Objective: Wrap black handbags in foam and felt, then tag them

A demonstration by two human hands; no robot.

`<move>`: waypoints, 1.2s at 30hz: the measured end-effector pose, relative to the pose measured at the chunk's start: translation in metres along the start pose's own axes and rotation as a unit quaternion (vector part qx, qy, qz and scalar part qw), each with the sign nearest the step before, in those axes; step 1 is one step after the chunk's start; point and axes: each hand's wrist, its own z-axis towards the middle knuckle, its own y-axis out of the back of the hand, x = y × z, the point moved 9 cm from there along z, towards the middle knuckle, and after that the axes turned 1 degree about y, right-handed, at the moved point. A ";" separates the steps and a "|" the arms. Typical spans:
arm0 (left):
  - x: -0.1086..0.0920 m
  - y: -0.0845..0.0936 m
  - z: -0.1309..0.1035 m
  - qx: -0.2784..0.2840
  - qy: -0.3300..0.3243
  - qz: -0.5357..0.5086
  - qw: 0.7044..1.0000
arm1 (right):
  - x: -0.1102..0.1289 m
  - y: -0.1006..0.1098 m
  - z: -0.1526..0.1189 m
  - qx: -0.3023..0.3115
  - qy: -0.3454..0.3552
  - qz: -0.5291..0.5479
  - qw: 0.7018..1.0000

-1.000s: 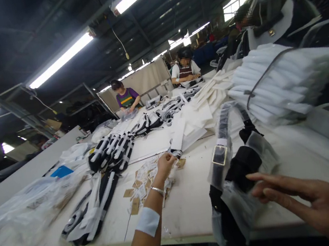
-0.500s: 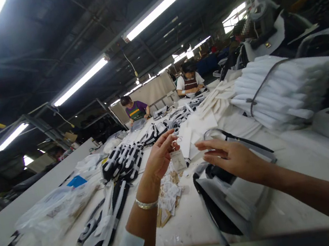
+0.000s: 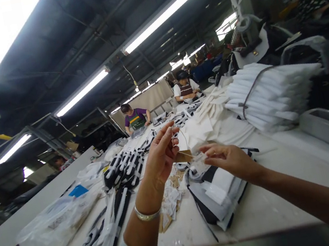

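My left hand (image 3: 161, 155) is raised over the table with its fingers pinched on a thin pale string, which loops at the fingertips. A brown tag (image 3: 183, 156) hangs between my hands beside the string. To its right, my right hand (image 3: 227, 160) has thumb and fingers closed near a small clear or white piece at the tag's side; what exactly they grip is too small to make out. Below my right hand lies a grey, white and black bag piece (image 3: 220, 196). Under my left hand is a pile of white and brown tags (image 3: 171, 198).
Black-and-white strap bundles (image 3: 123, 168) and plastic bags (image 3: 57, 222) lie left. White sheets (image 3: 209, 125) and a tied stack of white padding (image 3: 271, 95) are behind and right. Two people (image 3: 135, 117) (image 3: 185, 87) work at the far end.
The tag has turned from its pale face to brown and tilted. My right hand's fingers have closed beside it. The bag piece below now lies flatter and further left.
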 end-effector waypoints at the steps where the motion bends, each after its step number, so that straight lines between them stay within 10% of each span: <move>1: 0.000 -0.001 0.000 -0.002 -0.005 -0.002 1.000 | -0.003 0.005 -0.003 -0.009 0.001 -0.025 1.000; 8: 0.016 -0.007 0.000 -0.005 0.026 -0.001 1.000 | -0.006 0.012 -0.023 0.026 0.021 -0.136 0.990; 15: 0.036 -0.023 -0.005 0.020 0.069 -0.008 0.997 | 0.044 0.000 -0.021 -0.029 0.133 -0.122 0.983; 20: 0.037 -0.020 -0.010 0.025 0.066 -0.028 0.997 | 0.020 -0.025 -0.010 0.048 0.017 0.022 0.998; 25: 0.065 0.049 -0.015 -0.070 0.060 -0.011 0.996 | -0.037 -0.023 -0.006 0.009 -0.108 0.127 0.986; 31: 0.183 0.175 -0.051 -0.236 0.191 0.100 0.948 | -0.107 -0.032 0.013 0.077 -0.175 -0.113 0.975; 36: 0.261 0.218 -0.075 -0.270 0.297 0.071 0.913 | -0.154 -0.052 0.029 0.143 -0.191 -0.206 0.949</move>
